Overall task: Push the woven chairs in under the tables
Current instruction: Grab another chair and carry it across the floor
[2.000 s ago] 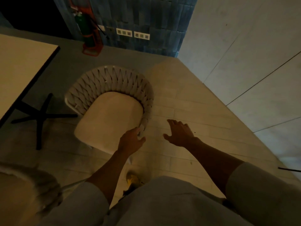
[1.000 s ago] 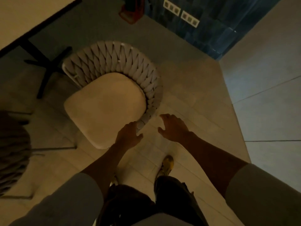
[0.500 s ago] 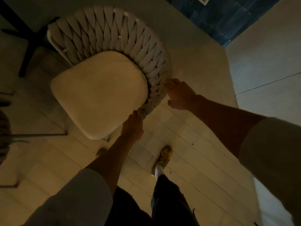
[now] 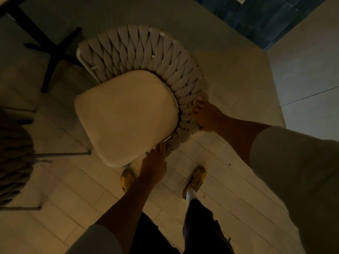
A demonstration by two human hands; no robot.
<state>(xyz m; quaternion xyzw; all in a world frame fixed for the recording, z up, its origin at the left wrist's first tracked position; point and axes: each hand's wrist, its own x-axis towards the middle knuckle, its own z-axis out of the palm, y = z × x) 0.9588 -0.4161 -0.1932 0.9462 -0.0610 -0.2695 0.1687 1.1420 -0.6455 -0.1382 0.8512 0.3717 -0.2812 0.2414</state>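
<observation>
Dimly, a second woven chair shows at the far left, then one black cross-shaped table base. Left hand grips the near end of the woven chair, beside its smooth cream cushion; right hand clasps the braided rim, just right.

No legible text or labels.

Dim, warm yellowish light — soft blur, wide-angle bending at the edges.
</observation>
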